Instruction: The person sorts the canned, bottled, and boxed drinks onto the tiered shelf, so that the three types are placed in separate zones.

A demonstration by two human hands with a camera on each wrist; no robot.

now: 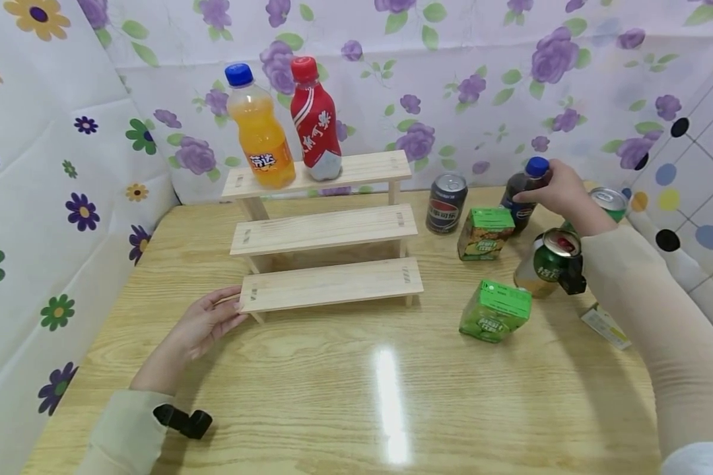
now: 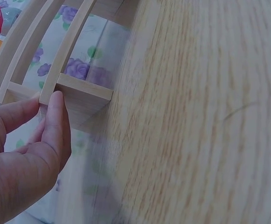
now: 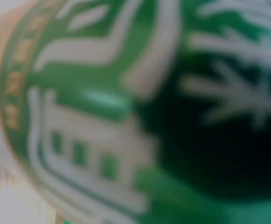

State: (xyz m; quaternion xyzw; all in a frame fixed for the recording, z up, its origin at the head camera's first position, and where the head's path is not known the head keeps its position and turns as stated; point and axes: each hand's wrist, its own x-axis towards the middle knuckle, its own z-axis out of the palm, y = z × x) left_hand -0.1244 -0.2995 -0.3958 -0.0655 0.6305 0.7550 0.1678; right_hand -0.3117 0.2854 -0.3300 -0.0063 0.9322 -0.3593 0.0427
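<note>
A three-step wooden display rack [image 1: 327, 231] stands at the middle left of the table. My left hand [image 1: 208, 323] pinches the left end of its lowest board; in the left wrist view, thumb and fingers lie on either side of the board's corner [image 2: 46, 95]. On the top step stand an orange soda bottle [image 1: 261, 135] with a blue cap and a red bottle [image 1: 317, 125] with a red cap. At the back right, my right hand [image 1: 561, 191] grips a dark cola bottle [image 1: 519, 191] near its blue cap. A green can [image 3: 102, 102] fills the right wrist view.
Around the cola bottle stand a dark cola can [image 1: 446, 204], a green-topped drink carton [image 1: 485, 234], a green-and-gold can [image 1: 541, 270] under my right forearm, and another green can [image 1: 609, 201]. Nearer sits a green carton [image 1: 495, 311]; a small box [image 1: 607, 325] lies at right. Patterned cloth borders the table.
</note>
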